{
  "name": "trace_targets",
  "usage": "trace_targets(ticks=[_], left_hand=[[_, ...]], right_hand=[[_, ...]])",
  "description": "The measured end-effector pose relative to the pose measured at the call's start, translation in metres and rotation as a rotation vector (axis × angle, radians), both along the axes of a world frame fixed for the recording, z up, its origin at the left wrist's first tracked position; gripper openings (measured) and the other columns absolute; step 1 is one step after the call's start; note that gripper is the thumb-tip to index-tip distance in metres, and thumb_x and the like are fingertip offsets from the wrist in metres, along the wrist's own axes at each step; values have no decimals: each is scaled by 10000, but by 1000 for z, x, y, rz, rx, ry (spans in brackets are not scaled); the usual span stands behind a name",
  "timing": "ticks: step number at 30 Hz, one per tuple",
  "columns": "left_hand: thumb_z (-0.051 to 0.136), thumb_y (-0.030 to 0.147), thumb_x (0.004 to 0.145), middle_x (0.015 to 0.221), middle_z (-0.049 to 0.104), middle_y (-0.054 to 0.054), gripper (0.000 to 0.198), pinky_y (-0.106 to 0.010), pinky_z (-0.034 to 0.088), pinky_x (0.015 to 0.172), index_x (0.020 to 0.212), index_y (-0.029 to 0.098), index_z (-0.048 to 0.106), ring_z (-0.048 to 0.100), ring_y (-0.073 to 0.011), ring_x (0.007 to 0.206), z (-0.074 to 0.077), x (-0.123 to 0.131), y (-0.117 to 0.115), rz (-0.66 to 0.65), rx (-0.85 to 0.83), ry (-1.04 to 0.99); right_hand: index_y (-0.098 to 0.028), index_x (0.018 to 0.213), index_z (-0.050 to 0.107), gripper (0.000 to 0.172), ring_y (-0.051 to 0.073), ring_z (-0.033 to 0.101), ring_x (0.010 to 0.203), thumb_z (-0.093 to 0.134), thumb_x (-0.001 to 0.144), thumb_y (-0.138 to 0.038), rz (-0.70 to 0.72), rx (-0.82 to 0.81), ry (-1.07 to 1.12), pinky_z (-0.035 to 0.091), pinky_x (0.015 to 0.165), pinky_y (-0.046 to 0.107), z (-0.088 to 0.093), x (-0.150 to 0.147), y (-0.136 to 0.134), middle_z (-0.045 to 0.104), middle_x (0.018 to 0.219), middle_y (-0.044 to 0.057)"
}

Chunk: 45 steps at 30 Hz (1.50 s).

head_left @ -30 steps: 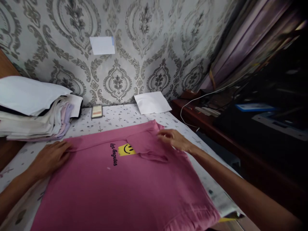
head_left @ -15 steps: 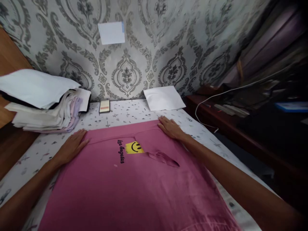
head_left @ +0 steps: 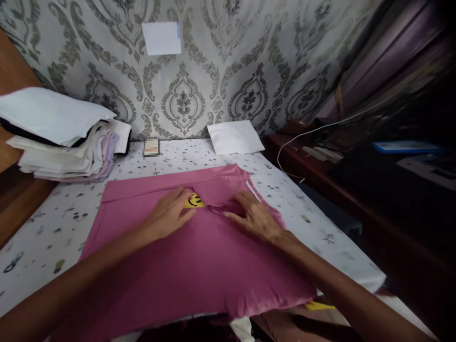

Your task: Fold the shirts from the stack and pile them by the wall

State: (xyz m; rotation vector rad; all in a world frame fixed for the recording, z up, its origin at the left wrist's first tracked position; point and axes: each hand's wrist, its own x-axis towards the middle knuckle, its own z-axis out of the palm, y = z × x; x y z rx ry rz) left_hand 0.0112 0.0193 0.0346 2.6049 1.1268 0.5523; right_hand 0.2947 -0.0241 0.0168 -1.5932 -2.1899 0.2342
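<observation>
A pink T-shirt [head_left: 199, 256] lies spread on the bed, with a yellow smiley print [head_left: 195, 200] near its far part. My left hand [head_left: 169, 213] rests on the cloth just left of the print, fingers stretched and thumb apart, covering the lettering. On the print's other side, my right hand [head_left: 254, 216] touches a folded flap of the shirt [head_left: 217, 192]. Its fingers are slightly bent and the thumb is apart from them. The shirt's far right corner is wrinkled, and its near edge hangs by the bed's front.
Folded clothes [head_left: 60, 123] are stacked at the left. A white folded piece [head_left: 235, 137] and a small blurred card-like item [head_left: 151, 147] lie by the patterned wall [head_left: 183, 97]. A white cable [head_left: 285, 147] runs over the dark wooden furniture [head_left: 302, 180] at the right.
Both hands have moved inward from the shirt's far corners to either side of the smiley print. The shirt's right side has become bunched, and its near edge has come into view.
</observation>
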Motion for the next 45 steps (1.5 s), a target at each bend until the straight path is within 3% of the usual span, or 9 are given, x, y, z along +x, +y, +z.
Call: trace_targets(ticks=[4,8,15,23,27,31,36,41,45], left_hand=[[553,293,907,1019,592,-86,116,-430,493,868,979,203,539,570,-262,975,-9,55,2,70,81,75],[539,163,865,1035,591,-103,102,-429,486,894,957,193,571,568,-273,1016,-8,73,13,184,116,175],[556,70,795,1094,609,-89,229,-404,486,865,969,211,602,570,-278,1080,12,56,19,303,98,269],[588,232,842,1161,637,-114,173,-438,462,943,1009,200,623,571,-311,1128,3,38,14,127,12,361],[570,435,895,1123,639,-106,251,-479,466,932,984,205,621,574,-318,1086,9,32,16,75,26,284],[485,421,958,1073,643,-92,271,-445,478,943,1066,204,606,587,-273,1054,9,39,31,-29,38,133],[455,348,984,1231,620,-124,324,-433,462,1030,1250,193,558,577,-257,1175,-10,63,46,-47,20,112],[502,357,975,1446,539,-159,405,-501,338,1163,1339,180,526,480,-283,1362,-28,83,46,-121,53,165],[435,367,1006,1560,438,-159,460,-500,208,1231,1411,155,489,356,-257,1474,-35,85,45,-119,27,202]], right_hand=[[-234,1064,580,225,231,616,946,599,884,-368,-48,-20,21,491,829,355,-9,-4,-12,653,1043,77],[-231,833,532,64,199,582,876,503,888,-212,-65,3,61,456,786,322,-14,1,-7,617,915,50],[-232,751,465,136,180,543,798,504,852,-149,-38,-6,101,411,720,300,-15,8,-7,588,828,23],[-223,758,507,133,190,547,813,523,885,-259,48,-36,150,402,736,322,-8,10,-16,589,839,26],[-221,688,475,341,165,509,675,437,959,-425,2,-89,253,366,633,304,-2,11,-15,562,712,2],[-217,674,505,300,159,520,643,448,936,-351,-182,-54,238,364,608,288,7,21,21,583,670,2],[-218,1140,621,267,221,642,919,480,916,-255,-557,-92,136,441,738,306,17,35,100,729,1010,68],[-193,1213,604,378,287,640,1027,551,896,-392,-671,-157,126,482,792,373,9,33,153,702,1146,135],[-223,1194,620,345,277,633,1030,558,857,-256,-704,-162,111,486,797,368,-3,33,167,690,1162,119]])
